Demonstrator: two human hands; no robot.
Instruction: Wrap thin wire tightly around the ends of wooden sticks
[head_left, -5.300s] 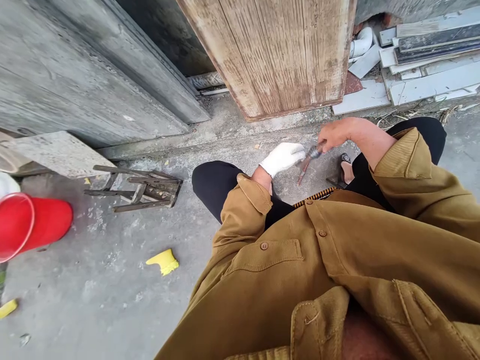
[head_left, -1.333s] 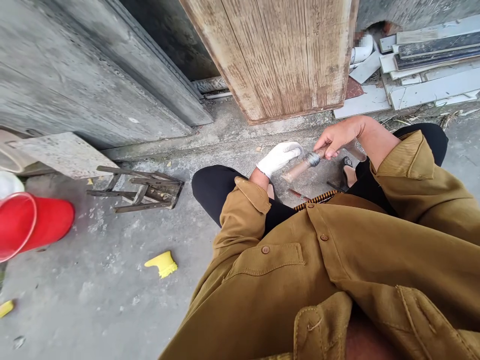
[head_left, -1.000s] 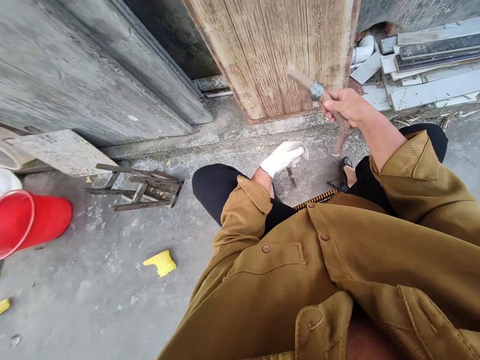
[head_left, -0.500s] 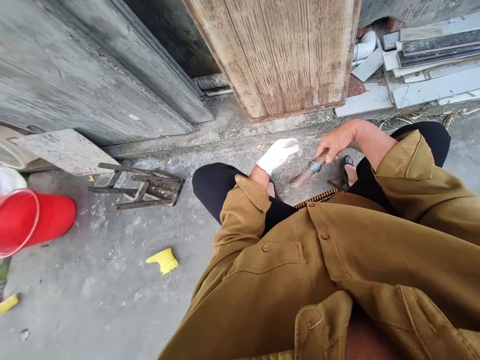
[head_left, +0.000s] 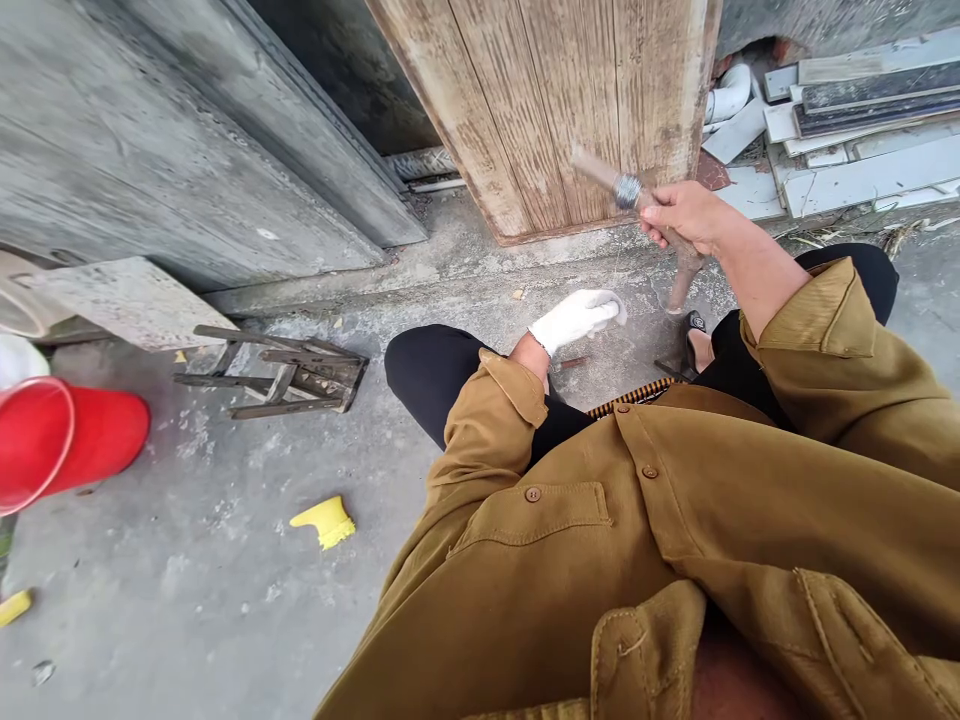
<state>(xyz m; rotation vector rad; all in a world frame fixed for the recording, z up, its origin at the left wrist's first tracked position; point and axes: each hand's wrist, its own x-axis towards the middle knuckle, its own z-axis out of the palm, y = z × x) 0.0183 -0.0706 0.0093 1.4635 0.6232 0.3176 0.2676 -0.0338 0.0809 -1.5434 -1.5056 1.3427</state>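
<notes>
My right hand [head_left: 679, 215], bare, is closed round a forked wooden stick [head_left: 686, 262] raised in front of the wooden panel. A coil of silvery wire [head_left: 627, 191] is wound about the stick, just past my fingers. The stick's far end is blurred by motion. My left hand [head_left: 581, 318], in a white glove, is lower, over the concrete between my knees. Its fingers are pressed together, and a faint thin strand of wire runs from them up toward the coil. A short reddish-brown rod [head_left: 574, 362] lies just below the glove.
A weathered wooden panel [head_left: 555, 110] stands ahead against the step. White boards [head_left: 870, 175] are piled at the right. To the left are a small wooden stool [head_left: 300, 375] on its side, a red bucket [head_left: 105, 440] and a yellow boot-shaped piece [head_left: 326, 522].
My right hand has lifted the wire-wound stick up and away, its far end swinging from pointing down to pointing up-left. My left hand has shifted slightly right and down.
</notes>
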